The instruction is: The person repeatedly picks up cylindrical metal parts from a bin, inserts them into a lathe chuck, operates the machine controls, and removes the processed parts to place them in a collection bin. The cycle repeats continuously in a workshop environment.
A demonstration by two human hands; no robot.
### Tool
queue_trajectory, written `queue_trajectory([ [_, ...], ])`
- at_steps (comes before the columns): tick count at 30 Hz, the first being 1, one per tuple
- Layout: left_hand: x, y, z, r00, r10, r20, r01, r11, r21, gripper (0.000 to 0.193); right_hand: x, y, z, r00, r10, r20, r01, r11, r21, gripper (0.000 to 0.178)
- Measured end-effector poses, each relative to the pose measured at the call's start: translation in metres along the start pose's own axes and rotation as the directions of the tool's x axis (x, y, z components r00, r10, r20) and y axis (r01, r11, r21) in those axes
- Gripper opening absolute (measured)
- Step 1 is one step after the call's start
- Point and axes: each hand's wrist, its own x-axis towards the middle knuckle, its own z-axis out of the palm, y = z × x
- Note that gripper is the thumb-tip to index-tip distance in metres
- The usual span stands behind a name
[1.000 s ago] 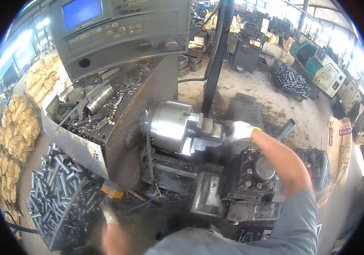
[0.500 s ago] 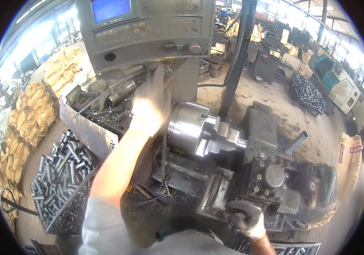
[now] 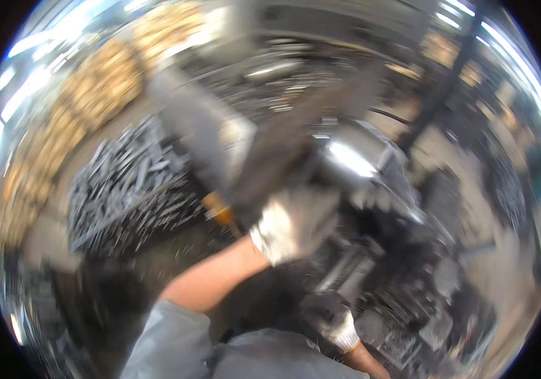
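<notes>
Head view, blurred. Left hand (image 3: 296,224), white-gloved, is reaching beside the shiny lathe chuck (image 3: 356,161); finger state cannot be told. Right hand (image 3: 334,319), gloved, is resting low on the dark carriage (image 3: 409,303), fingers curled, probably steadying. Bin of metal rods (image 3: 131,183) is lying left.

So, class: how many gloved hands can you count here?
2: the left white work glove at centre beside the shiny steel chuck; the right dirty glove lower, near dark machine parts.

A dusty workshop floor (image 3: 492,265) bears a bin of grey metal rods (image 3: 134,186).
</notes>
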Motion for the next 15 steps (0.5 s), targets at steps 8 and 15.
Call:
queue_trajectory([
  [8, -0.747, 0.206, -0.166, -0.741, -0.605, -0.291, 0.646, -0.525, -0.554, 0.035, 0.062, 0.035, 0.184, 0.751, 0.297, 0.590, -0.297, 0.950, -0.101, 0.036],
  [15, -0.959, 0.715, -0.096, -0.284, 0.955, 0.085, 0.189, 0.143, -0.971, 0.056, 0.052, 0.024, 0.445, 0.465, 0.443, 0.766, -0.120, 0.889, -0.442, 0.036],
])
